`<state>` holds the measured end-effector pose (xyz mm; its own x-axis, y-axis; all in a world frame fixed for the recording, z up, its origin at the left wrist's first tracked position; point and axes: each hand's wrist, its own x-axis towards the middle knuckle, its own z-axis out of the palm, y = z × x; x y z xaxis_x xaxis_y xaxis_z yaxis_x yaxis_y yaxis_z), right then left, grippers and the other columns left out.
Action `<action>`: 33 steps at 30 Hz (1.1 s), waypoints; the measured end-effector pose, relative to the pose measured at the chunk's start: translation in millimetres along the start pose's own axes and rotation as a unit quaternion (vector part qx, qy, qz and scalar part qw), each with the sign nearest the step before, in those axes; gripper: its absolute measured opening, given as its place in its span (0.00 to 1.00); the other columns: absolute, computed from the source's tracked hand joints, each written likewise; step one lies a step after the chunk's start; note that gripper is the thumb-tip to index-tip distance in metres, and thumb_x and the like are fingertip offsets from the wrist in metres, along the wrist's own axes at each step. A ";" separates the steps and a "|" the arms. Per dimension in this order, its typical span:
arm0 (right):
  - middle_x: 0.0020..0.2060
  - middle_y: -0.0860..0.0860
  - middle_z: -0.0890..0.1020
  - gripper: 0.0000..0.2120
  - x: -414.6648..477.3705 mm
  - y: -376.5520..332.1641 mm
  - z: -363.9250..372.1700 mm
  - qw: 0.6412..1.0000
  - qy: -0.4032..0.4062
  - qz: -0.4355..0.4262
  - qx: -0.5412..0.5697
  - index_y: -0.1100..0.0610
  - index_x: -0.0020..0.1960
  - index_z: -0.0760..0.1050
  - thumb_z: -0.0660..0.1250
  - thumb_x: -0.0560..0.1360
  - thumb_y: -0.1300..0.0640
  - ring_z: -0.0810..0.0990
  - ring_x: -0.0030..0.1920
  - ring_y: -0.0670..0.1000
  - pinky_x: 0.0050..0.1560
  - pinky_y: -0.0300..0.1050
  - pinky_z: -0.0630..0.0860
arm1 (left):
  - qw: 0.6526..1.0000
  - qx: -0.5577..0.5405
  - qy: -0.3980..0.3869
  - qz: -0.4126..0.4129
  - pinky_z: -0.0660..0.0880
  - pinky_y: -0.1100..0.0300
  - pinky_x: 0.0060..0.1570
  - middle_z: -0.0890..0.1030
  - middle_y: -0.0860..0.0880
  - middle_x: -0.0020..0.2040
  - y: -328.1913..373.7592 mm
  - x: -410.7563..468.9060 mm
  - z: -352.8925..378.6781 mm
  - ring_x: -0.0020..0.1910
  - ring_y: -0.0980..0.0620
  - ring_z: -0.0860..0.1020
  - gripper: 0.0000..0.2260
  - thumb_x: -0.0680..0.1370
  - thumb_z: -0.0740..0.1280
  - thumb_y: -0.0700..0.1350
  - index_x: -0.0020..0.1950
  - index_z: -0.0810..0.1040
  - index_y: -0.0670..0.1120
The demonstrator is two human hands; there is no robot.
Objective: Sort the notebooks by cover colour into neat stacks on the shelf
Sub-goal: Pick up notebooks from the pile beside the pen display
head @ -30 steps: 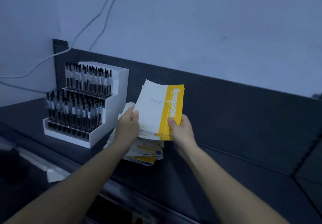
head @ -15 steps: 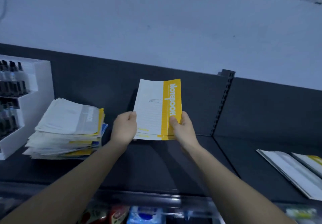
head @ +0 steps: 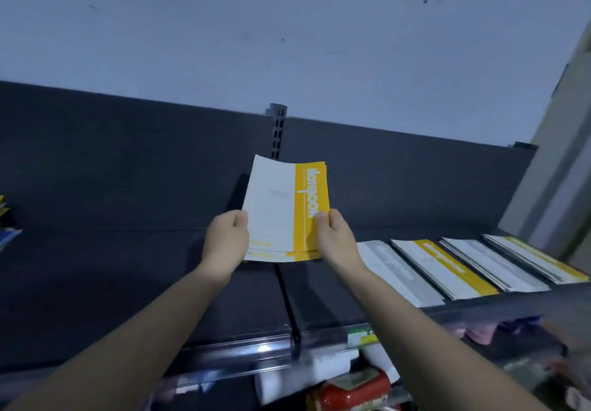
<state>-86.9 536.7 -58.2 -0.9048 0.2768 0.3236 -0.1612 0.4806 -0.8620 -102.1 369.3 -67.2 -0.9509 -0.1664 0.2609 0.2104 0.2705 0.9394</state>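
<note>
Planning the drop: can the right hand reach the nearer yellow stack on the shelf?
Probably yes: only a flat grey stack lies between the right hand and that yellow stack, though it holds notebooks.

Open shelf (head: 128, 270) left of divider (head: 287, 302); notebook stacks (head: 447, 270) occupy right.

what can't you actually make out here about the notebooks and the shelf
All in the head view, the only one:
Held notebooks: the count is unclear. The top cover hides all but two lower edges, and the left hand and right hand cover the lower corners.
Small print on that cover: too small to read.
Coloured items at the left edge: cut off by the frame.
Goods on the lower shelf: blurred.
</note>
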 end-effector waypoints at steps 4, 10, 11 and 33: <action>0.35 0.47 0.70 0.14 12.1 33.0 -50.8 0.999 0.035 0.020 -0.025 0.55 0.39 0.64 0.52 0.82 0.53 0.69 0.36 0.48 0.37 0.45 0.66 | 0.999 -0.001 -0.045 -0.001 0.52 0.59 0.31 0.58 0.51 0.30 11.9 -6.1 59.5 0.29 0.52 0.56 0.15 0.78 0.53 0.38 0.33 0.56 0.47; 0.36 0.49 0.72 0.13 38.8 77.2 -104.0 0.996 0.061 0.060 -0.032 0.56 0.42 0.67 0.53 0.81 0.52 0.70 0.37 0.49 0.40 0.48 0.70 | 0.993 0.023 -0.115 -0.010 0.65 0.60 0.29 0.68 0.45 0.33 15.8 6.8 135.4 0.31 0.48 0.66 0.14 0.80 0.54 0.43 0.34 0.63 0.45; 0.35 0.49 0.71 0.13 43.8 83.0 -111.6 0.995 0.067 0.059 -0.037 0.56 0.41 0.66 0.53 0.82 0.52 0.70 0.36 0.49 0.39 0.47 0.68 | 0.992 0.027 -0.125 -0.004 0.65 0.61 0.27 0.70 0.44 0.34 17.7 9.4 147.3 0.31 0.48 0.67 0.15 0.81 0.54 0.43 0.34 0.63 0.44; 0.39 0.49 0.75 0.14 132.6 227.8 -272.8 0.980 0.024 0.105 -0.167 0.60 0.51 0.72 0.53 0.83 0.51 0.73 0.40 0.50 0.39 0.46 0.68 | 0.956 0.141 -0.252 -0.048 0.64 0.61 0.29 0.77 0.46 0.39 42.0 7.0 369.9 0.28 0.49 0.70 0.13 0.81 0.55 0.44 0.37 0.69 0.45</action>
<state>-136.1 909.9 -105.2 -0.8831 0.4342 0.1778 0.1720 0.6521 -0.7384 -183.9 730.2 -108.0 -0.9661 0.2561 -0.0317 0.1140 0.5336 0.8380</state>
